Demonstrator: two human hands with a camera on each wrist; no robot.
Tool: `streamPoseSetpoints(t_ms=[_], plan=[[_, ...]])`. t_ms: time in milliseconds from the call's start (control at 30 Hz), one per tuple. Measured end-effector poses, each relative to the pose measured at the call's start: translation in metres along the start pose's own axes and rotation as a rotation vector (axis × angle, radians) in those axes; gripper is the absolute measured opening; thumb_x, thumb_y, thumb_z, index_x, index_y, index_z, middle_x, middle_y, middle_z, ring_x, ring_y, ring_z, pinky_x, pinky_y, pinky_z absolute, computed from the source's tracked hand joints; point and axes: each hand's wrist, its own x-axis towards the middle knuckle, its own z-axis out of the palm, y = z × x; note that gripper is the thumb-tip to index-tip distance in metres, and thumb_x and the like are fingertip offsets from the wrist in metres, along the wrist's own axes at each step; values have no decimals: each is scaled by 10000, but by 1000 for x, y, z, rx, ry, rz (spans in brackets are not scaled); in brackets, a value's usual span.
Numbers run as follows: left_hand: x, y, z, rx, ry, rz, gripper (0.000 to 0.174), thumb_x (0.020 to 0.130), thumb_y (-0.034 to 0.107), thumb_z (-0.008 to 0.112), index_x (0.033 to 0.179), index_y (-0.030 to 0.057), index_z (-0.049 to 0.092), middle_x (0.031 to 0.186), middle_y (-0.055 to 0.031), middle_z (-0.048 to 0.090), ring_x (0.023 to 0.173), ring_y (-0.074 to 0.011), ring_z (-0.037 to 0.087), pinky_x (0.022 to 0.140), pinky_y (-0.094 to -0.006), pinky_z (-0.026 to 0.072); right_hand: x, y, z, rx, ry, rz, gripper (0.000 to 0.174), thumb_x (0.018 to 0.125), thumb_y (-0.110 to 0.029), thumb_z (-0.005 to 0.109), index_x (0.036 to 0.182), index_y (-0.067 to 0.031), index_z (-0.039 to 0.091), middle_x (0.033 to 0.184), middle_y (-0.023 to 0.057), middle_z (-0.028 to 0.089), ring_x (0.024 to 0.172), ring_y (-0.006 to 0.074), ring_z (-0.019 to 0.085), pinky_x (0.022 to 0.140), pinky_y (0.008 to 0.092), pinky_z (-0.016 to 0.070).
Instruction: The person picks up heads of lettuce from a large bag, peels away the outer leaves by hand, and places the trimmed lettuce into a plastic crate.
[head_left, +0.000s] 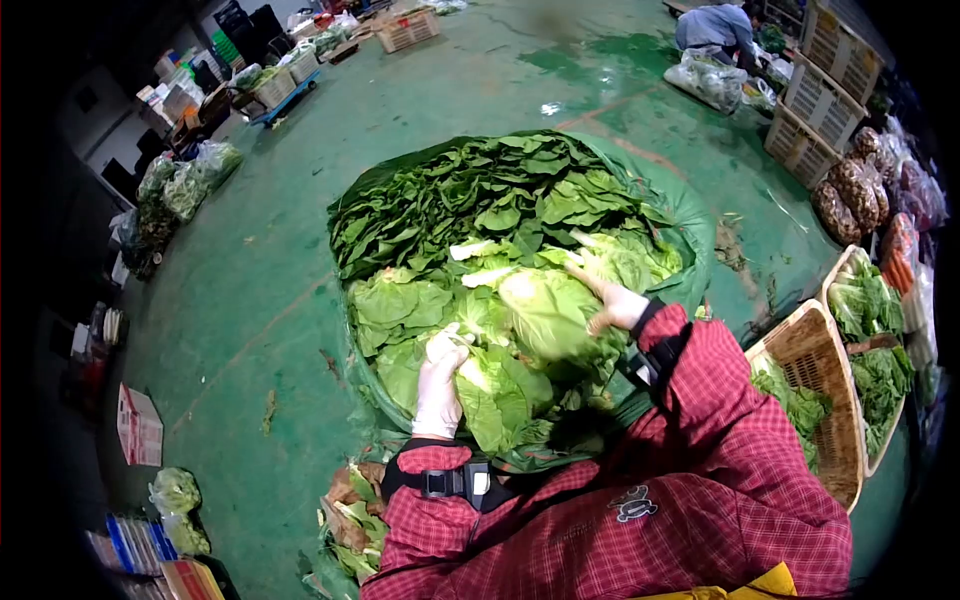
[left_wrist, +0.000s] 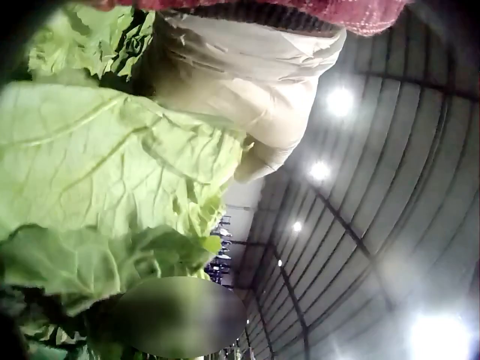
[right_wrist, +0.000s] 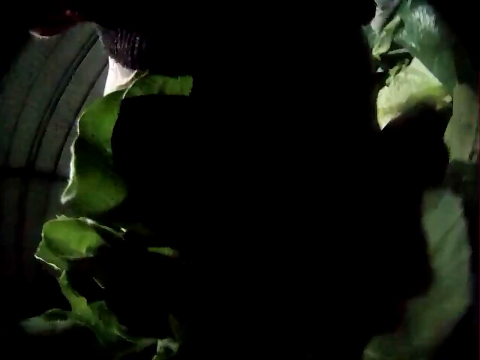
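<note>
Watching remotely, I see the left hand [head_left: 438, 388] curled onto the lower lettuce [head_left: 503, 402], probably to steady it. The right hand [head_left: 614, 302], thumb and fingers apart, lies against the upper lettuce [head_left: 548, 315]. Both are over the green sack [head_left: 697, 232], likely for easy reach.

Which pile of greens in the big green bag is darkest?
The leafy pile along the far side; the greens on the near side are paler, yellowish green.

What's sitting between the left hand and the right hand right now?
In the head view, a large pale green leafy head and other green leaves fill the stretch between the left hand and right hand.
</note>
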Motion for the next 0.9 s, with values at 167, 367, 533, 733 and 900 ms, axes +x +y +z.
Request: streamPoseSetpoints(t_ms=[167, 367, 533, 733, 900], plan=[[0, 1, 33, -52, -219, -55, 522, 822, 52, 642, 1309, -41, 476, 1126, -73, 624, 1068, -192, 587, 971, -334, 448, -47, -69, 24, 61, 260, -240, 1173, 595, 1, 788, 1548, -77, 107, 1546, 173, 304, 1430, 271, 283, 1168, 329, 205], [-20, 16, 61, 10, -365, 207, 896, 633, 100, 903, 1385, -27, 432, 1305, -115, 557, 1189, -201, 542, 1020, -339, 446, -60, -62, 43, -534, 470, -563, 949, 547, -64, 762, 1412, -81, 372, 1459, 167, 441, 991, 332, 555, 899, 411, 426], [-38, 4, 61, 117, -353, 308, 809, 642, 46, 886, 1332, -44, 474, 1278, -153, 591, 1147, -202, 584, 991, -337, 474, -68, -68, 44, -517, 449, -656, 980, 502, -54, 748, 1403, -74, 364, 1481, 216, 389, 1057, 370, 537, 940, 453, 418], [-40, 3, 49, 92, -342, 237, 766, 645, 25, 878, 1305, -40, 495, 1240, -136, 610, 1116, -182, 595, 963, -326, 490, -71, -77, 46, -314, 320, -519, 1119, 531, -47, 768, 1504, -49, 216, 1515, 218, 320, 1243, 388, 455, 1036, 427, 368], [-30, 5, 35, -9, -389, 28, 756, 679, 128, 878, 1315, -24, 498, 1272, -128, 588, 1152, -190, 572, 959, -294, 480, -74, -65, 51, 351, 99, -208, 1104, 586, 46, 705, 1536, -50, 151, 1538, 138, 318, 1400, 238, 340, 1149, 356, 265]])
